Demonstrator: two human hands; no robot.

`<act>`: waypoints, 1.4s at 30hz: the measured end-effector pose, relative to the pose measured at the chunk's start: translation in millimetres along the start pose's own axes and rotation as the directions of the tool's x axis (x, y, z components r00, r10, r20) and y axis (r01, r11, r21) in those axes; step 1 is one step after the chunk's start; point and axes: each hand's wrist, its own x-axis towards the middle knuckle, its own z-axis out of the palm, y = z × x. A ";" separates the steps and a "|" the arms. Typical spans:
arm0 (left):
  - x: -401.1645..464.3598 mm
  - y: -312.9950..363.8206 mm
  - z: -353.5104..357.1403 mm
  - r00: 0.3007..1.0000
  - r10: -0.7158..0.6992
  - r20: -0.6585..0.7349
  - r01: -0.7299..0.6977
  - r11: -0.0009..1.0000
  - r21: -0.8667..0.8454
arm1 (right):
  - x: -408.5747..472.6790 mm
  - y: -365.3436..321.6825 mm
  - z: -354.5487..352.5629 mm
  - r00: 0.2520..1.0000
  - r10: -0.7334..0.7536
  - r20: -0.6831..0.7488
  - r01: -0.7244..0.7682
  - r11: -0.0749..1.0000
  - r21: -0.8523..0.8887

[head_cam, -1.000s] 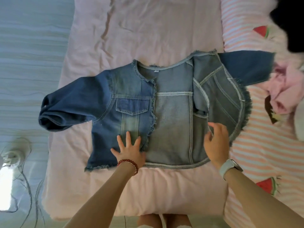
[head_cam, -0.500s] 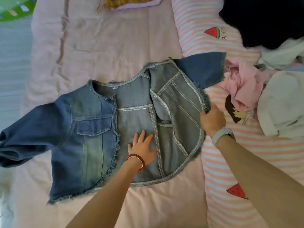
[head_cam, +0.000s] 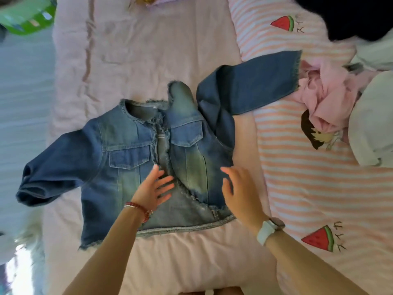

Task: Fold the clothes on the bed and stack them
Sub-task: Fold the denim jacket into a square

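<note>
Jacket [head_cam: 127, 154] lies front-up on pink bed [head_cam: 170, 50], both panels nearly closed. Left hand [head_cam: 152, 189] flat, fingers spread, pressing centre opening. Right hand [head_cam: 238, 192] open above right panel, holding nothing. Pink garment [head_cam: 325, 99] near right sleeve.

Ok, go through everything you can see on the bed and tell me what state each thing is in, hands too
Denim jacket: face up, flat, both front panels closed, not yet folded.
Left sleeve: spread out to the side.
Right sleeve: spread out, cuff on the striped quilt.
Left hand: open, fingers spread on the jacket.
Right hand: open, at the right panel's edge.
Pink garment: crumpled, unfolded.
White garment: bunched, unfolded.
</note>
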 end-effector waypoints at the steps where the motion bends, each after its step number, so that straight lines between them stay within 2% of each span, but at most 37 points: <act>1: 1.7 -5.7 7.6 0.998 0.022 -0.051 -0.018 0.997 0.069 | 1.9 11.9 0.3 0.993 0.110 -0.051 -0.112 0.993 -0.046; 3: 5.4 -14.1 23.5 0.987 0.091 -0.130 -0.071 0.986 0.154 | 4.1 33.3 2.5 0.952 0.307 -0.010 -0.307 0.950 -0.054; 5: 8.6 -21.4 35.8 0.985 0.076 -0.153 -0.062 0.993 0.098 | 5.7 45.3 6.7 0.871 0.473 0.128 -0.477 0.879 -0.002; 7: 8.5 -25.6 45.7 0.983 0.051 -0.177 -0.047 0.999 0.027 | 6.2 49.2 12.2 0.786 0.572 0.233 -0.603 0.793 0.090; 8: 7.2 -26.7 49.7 0.976 0.074 -0.204 -0.063 0.996 0.058 | 6.1 49.1 14.6 0.768 0.587 0.255 -0.633 0.756 0.167; 10: 1.6 -28.9 54.4 0.952 0.176 -0.251 -0.152 0.982 0.113 | 2.4 44.6 14.2 0.782 0.577 0.235 -0.623 0.721 0.303; 13: -16.2 -36.3 52.8 0.886 0.373 -0.274 -0.357 0.928 0.109 | -15.6 36.2 4.9 0.870 0.491 0.034 -0.468 0.803 0.370; 15: -27.0 -48.7 44.8 0.833 0.464 -0.302 -0.407 0.883 0.235 | -32.2 31.3 0.2 0.892 0.451 -0.037 -0.407 0.835 0.371; 16: -29.1 -55.2 41.0 0.827 0.461 -0.321 -0.372 0.878 0.301 | -40.7 31.2 0.3 0.885 0.464 -0.021 -0.428 0.832 0.352; 18: -28.4 -65.8 36.1 0.879 0.334 -0.342 -0.215 0.915 0.341 | -52.6 35.5 5.2 0.824 0.560 0.089 -0.558 0.773 0.303; 20: -24.0 -70.2 32.5 0.945 0.142 -0.294 -0.086 0.977 0.195 | -55.7 40.0 11.6 0.764 0.617 0.188 -0.644 0.715 0.273; 22: -16.5 -71.3 30.3 0.961 0.076 -0.265 -0.047 0.992 0.114 | -53.0 43.4 15.6 0.763 0.611 0.211 -0.646 0.707 0.288; 24: -12.3 -70.2 31.7 0.944 0.172 -0.283 -0.114 0.971 0.211 | -49.3 42.8 17.6 0.783 0.603 0.152 -0.620 0.737 0.270; 27: -16.9 -72.8 35.7 0.849 0.399 -0.348 -0.231 0.870 0.435 | -61.8 45.5 19.5 0.840 0.541 0.032 -0.537 0.822 0.191; 30: -26.6 -79.7 35.7 0.826 0.391 -0.407 -0.138 0.839 0.527 | -77.8 46.5 21.6 0.844 0.527 0.099 -0.530 0.848 0.011; 32: -30.8 -81.9 35.5 0.811 0.442 -0.382 -0.127 0.771 0.624 | -77.3 47.1 21.7 0.844 0.528 0.089 -0.526 0.849 -0.050; 33: -30.9 -79.1 35.8 0.779 0.511 -0.363 -0.157 0.719 0.677 | -72.5 47.1 20.3 0.860 0.507 0.059 -0.505 0.862 -0.048; 36: -23.0 -53.0 44.1 0.678 0.707 -0.199 -0.268 0.490 0.829 | -42.3 43.2 12.3 0.911 0.413 -0.005 -0.413 0.910 -0.032; 39: -8.2 -20.2 64.2 0.677 0.734 0.057 -0.324 0.228 0.918 | -0.8 40.1 2.0 0.939 0.342 -0.028 -0.341 0.940 0.030; 42: 7.9 10.9 90.0 0.662 0.706 0.252 -0.356 0.000 0.934 | 41.9 36.6 -11.2 0.918 0.394 -0.051 -0.379 0.907 0.186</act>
